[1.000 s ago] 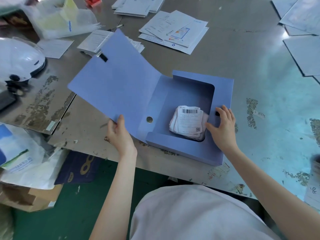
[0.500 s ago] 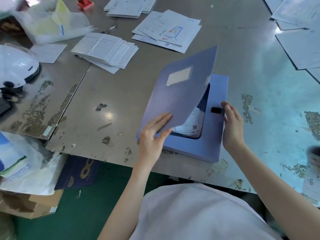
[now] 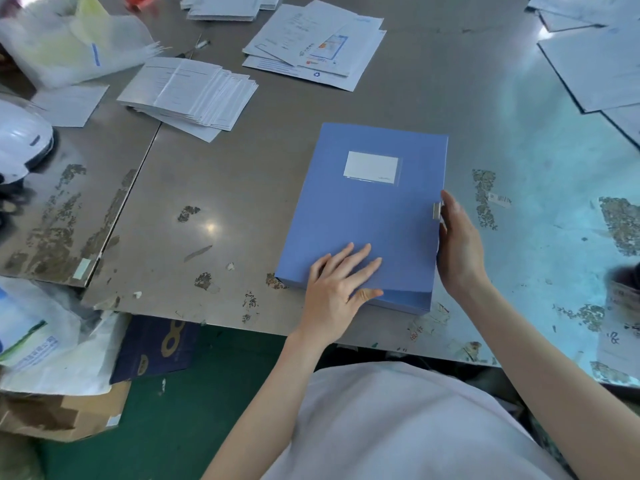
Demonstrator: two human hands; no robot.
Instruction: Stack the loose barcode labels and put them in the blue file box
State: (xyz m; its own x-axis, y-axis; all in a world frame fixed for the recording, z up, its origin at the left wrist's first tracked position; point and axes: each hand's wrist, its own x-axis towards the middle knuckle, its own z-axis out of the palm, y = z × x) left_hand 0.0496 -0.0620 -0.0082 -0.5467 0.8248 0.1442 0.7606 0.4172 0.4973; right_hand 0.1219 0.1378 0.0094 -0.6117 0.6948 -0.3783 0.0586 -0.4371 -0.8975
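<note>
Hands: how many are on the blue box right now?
2. The left hand lies flat on the near end of the box lid; the right hand rests against its right edge, by the clasp. Neither is hidden.

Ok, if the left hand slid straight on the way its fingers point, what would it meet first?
Left hand would cross bare box lid, likely passing right of the label window; nothing blocks it.

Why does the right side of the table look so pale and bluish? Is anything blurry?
Head view: light glares off the metal table, washing its right side pale blue; head view: the blue file box, left hand and right hand are sharp, while the plastic bags at top left are smeared.
</note>
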